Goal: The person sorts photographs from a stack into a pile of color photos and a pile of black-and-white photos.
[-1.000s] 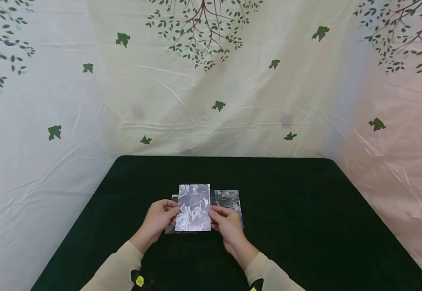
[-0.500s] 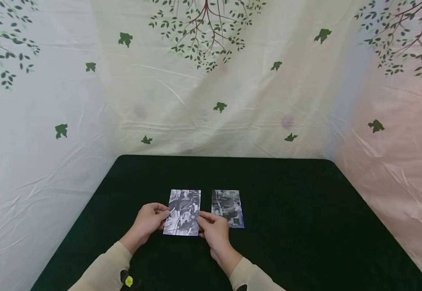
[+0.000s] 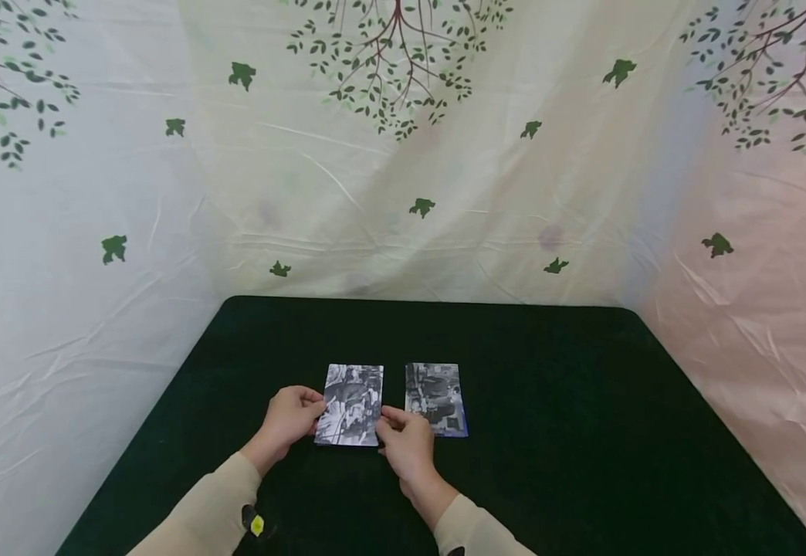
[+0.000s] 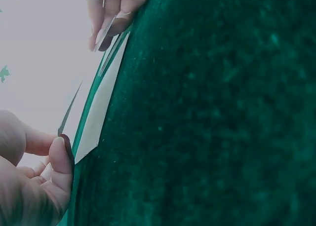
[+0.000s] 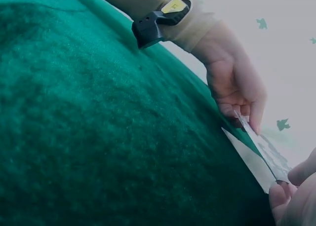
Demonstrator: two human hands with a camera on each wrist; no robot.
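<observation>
A black-and-white photo card [image 3: 350,405] is held just over the table by both hands. My left hand [image 3: 292,417] pinches its left edge between thumb and fingers, and my right hand [image 3: 408,448] pinches the right edge. The left wrist view shows a pale card [image 4: 96,120] lying underneath, with a gap between it and the held card. Seen from above, the held one almost wholly covers it. To the right lies a second monochrome photo card [image 3: 436,394] with a blue lower edge, partly overlapped by my right fingers in the head view.
Dark green cloth [image 3: 549,432] covers the table. A pale curtain [image 3: 472,170] printed with leaves and branches surrounds its back and sides. A black wrist device [image 5: 153,28] with a yellow patch is strapped over the left sleeve.
Both hands have brought the held photo card left and down, from between the two lying cards to over the left one. Over the last half second it has barely shifted.
</observation>
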